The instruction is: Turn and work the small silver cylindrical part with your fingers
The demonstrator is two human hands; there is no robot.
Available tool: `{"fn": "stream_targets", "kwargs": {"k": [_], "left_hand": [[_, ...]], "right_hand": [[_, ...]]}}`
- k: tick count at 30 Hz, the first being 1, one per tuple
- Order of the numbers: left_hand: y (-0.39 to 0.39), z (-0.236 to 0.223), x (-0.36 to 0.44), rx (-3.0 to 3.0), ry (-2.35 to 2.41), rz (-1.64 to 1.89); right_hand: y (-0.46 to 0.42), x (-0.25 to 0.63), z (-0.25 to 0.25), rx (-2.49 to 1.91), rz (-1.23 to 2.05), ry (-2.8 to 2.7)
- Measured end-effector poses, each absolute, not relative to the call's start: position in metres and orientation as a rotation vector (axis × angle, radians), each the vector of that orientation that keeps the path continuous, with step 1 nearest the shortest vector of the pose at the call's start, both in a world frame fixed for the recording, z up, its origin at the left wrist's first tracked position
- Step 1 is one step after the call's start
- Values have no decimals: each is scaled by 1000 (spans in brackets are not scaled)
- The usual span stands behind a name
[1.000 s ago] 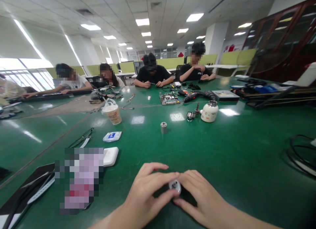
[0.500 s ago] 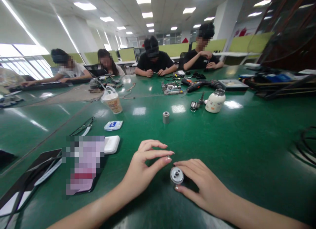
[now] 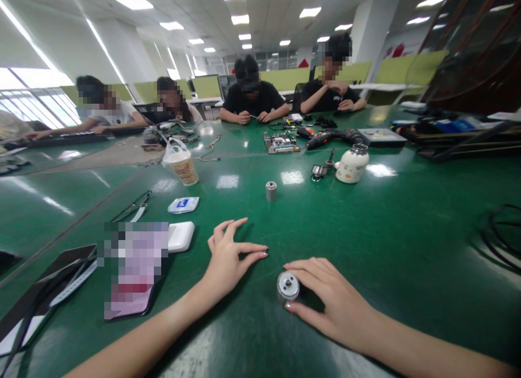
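My right hand (image 3: 334, 304) has its thumb and fingers around a short metal cylinder (image 3: 287, 287), which stands on the green table. Its round top faces up and shows a dark centre hole and smaller holes beside it. To the left, my left hand (image 3: 230, 253) pinches a tiny shiny piece (image 3: 266, 252) between thumb and index finger, low over the table; its other fingers are spread. What kind of piece it is, I cannot make out. A second, similar metal cylinder (image 3: 271, 191) stands upright farther back, touched by neither hand.
At left lie a phone (image 3: 136, 280), a white case (image 3: 181, 237), a small packet (image 3: 183, 205) and straps. Farther back stand a bagged cup (image 3: 185, 169), a cream bottle (image 3: 352, 165), a circuit board (image 3: 281, 143) and a power drill (image 3: 325, 138). Several people sit across the table.
My left hand has moved left, away from the cylinder, pinching the tiny piece with its other fingers lifted and spread. My right hand stays around the cylinder. The view has shifted slightly.
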State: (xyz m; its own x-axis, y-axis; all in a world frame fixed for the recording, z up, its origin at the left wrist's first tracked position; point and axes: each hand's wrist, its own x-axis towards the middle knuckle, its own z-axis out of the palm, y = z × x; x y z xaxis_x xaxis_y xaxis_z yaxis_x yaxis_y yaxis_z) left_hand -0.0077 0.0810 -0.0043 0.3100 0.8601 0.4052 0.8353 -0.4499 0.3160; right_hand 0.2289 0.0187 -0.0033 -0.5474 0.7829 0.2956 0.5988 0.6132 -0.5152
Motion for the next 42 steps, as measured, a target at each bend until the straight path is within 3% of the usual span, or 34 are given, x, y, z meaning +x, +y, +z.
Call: {"fn": "stream_targets", "kwargs": {"k": [7, 27, 34, 42], "left_hand": [[56, 23, 3, 2411, 1240, 1079], [40, 27, 9, 2297, 991, 846], [67, 32, -3, 2233, 1398, 1107], [87, -5, -12, 2532, 1660, 824]], "right_hand": [[18, 229, -3, -1091, 487, -2336], [17, 228, -2, -1084, 493, -2340], [17, 228, -1, -1102, 502, -2332], [17, 228, -2, -1121, 529, -2327]]}}
